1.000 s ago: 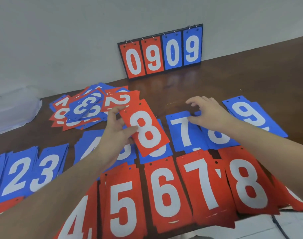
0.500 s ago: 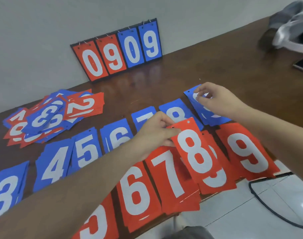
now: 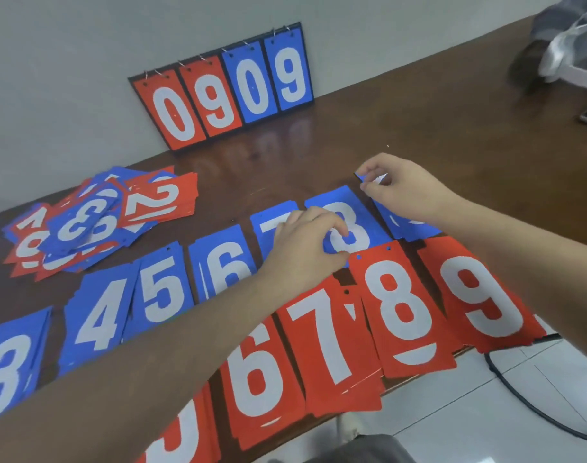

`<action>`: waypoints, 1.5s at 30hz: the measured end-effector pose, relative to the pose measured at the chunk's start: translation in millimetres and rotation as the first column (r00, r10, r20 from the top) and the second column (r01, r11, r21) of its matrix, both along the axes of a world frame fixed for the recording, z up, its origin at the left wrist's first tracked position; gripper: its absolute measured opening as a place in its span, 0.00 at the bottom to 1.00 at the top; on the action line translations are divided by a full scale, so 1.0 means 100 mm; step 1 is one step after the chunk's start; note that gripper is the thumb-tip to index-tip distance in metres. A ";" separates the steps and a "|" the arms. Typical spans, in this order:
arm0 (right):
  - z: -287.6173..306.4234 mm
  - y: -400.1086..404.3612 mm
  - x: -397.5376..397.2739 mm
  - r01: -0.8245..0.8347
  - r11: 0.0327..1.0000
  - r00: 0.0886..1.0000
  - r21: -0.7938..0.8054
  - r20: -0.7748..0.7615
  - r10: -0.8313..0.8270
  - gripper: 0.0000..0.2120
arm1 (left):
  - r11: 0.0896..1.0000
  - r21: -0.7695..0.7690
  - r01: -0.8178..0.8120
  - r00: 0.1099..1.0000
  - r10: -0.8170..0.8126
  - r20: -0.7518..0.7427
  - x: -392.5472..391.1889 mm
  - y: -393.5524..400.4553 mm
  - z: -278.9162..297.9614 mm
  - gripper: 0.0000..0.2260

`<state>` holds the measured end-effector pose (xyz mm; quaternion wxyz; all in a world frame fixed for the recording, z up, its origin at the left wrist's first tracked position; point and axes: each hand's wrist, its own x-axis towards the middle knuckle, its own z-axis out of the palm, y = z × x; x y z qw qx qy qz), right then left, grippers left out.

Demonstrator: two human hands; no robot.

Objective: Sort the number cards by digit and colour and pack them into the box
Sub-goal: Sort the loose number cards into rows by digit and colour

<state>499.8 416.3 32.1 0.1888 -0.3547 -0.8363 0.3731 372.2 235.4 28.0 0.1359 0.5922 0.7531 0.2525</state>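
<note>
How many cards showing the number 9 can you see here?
3 clearly: two on the flip scoreboard against the wall, a red 9 and a blue 9, plus the red 9 pile at the table's near right edge. More may be hidden under the right hand or in piles.

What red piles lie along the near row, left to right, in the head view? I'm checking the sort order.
Partly cut-off red pile (digit unclear) → red 6 pile → red 7 pile → red 8 pile → red 9 pile.
</note>
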 end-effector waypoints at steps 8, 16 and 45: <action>0.02 -0.26 -0.78 -0.179 0.983 0.984 -0.029 0.009 0.179 0.07 | 0.958 0.030 -0.286 0.958 0.285 0.045 -0.97 -0.50 0.03 0.07; 0.03 -0.67 -1.71 -0.349 0.935 0.937 -0.065 -0.005 0.349 0.08 | 0.814 0.039 -0.579 0.812 0.573 0.107 -2.03 -1.25 -0.03 0.05; -0.05 -1.04 -3.10 -0.505 0.838 0.807 0.209 0.458 0.372 0.21 | 0.597 -0.181 -0.782 0.623 0.763 -0.174 -3.56 -1.87 -0.07 0.25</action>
